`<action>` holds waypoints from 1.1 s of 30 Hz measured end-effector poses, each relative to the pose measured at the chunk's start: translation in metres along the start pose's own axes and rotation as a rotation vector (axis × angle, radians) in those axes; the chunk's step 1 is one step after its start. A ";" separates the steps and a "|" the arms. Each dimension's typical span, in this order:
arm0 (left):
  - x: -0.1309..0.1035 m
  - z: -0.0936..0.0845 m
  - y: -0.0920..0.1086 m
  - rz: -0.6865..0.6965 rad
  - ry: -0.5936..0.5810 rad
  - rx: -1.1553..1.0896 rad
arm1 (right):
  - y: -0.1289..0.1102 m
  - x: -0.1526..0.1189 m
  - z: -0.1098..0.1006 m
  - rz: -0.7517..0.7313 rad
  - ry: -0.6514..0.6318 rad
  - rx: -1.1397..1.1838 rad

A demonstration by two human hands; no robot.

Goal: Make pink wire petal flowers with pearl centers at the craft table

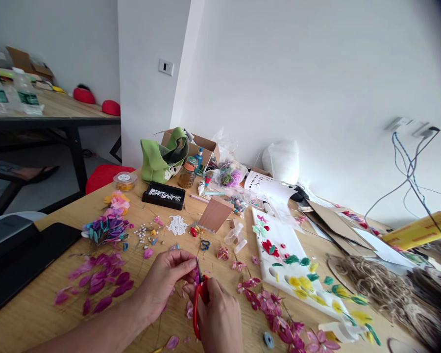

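My right hand (pixel 220 314) is wrapped round red-handled scissors (pixel 195 314), whose blades point up and away from me. Fingers pinched, my left hand (pixel 165 277) holds a small purple-pink petal piece (pixel 196 275) close beside the blades; much of it is hidden by fingers. Loose magenta petals (pixel 99 279) lie to the left of my left forearm. To the right of my right hand runs a branch of pink flowers (pixel 275 309). A grey spool (pixel 268 339) sits near the front edge.
Behind the hands are white strips (pixel 177 225), a wooden block (pixel 216 214), a black tray (pixel 163 196) and a green bag (pixel 161 159). A white foam board (pixel 290 264) bears colourful petals at the right. Brown cord (pixel 375 279) and a black slab (pixel 33 264) flank the work area.
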State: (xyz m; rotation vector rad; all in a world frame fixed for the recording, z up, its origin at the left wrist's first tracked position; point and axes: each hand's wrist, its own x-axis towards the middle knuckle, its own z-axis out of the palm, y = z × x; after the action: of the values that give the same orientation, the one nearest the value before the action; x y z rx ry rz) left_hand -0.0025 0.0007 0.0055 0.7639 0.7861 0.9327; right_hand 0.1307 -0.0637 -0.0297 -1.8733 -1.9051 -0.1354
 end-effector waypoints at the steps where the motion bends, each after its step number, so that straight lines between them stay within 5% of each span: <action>1: 0.000 0.000 0.000 0.000 -0.001 -0.001 | 0.000 0.000 -0.001 -0.002 0.004 -0.001; 33: 0.001 -0.001 -0.002 -0.042 -0.017 -0.081 | -0.003 0.002 -0.004 0.008 -0.003 0.048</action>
State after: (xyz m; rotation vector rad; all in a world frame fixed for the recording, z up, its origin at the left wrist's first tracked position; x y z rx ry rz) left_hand -0.0021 0.0014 0.0027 0.6813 0.7423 0.9133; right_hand 0.1288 -0.0636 -0.0245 -1.8503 -1.8862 -0.0837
